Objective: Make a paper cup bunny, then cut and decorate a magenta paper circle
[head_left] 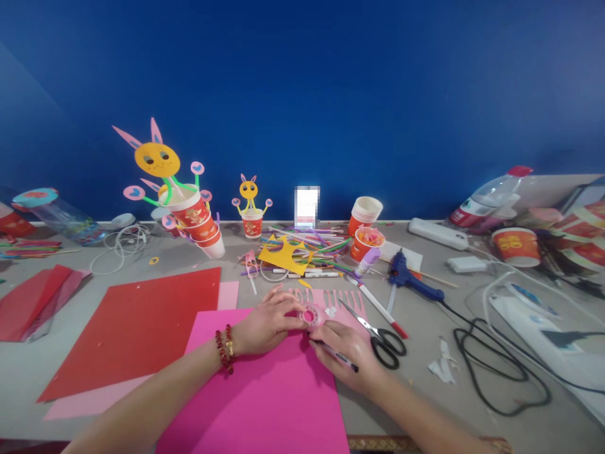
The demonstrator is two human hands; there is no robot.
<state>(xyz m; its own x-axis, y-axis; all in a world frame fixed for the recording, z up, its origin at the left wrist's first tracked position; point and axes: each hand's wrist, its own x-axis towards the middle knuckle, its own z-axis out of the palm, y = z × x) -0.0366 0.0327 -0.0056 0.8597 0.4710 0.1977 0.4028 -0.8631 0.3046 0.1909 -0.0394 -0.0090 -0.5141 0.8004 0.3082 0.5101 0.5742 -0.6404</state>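
Observation:
On the bright pink sheet of paper (265,391), my left hand (271,320) pins a small translucent pink ring (310,314) near the sheet's far edge, its fingertips on the ring's left side. My right hand (347,353) grips a pen (341,357), with the tip end close to the ring's lower edge and partly hidden by the fingers. Behind both hands lies a light pink paper strip with cut-out notches (352,298). Black-handled scissors (380,337) rest just right of my right hand, blades on that strip.
Red paper (142,321) lies at left. Paper-cup figures (189,217) stand behind it. Colourful pipe cleaners (326,249) and yellow paper scrap (286,253) lie at the back. At right are a blue glue gun (411,277), its black cord (501,353) and a red-capped marker (380,308).

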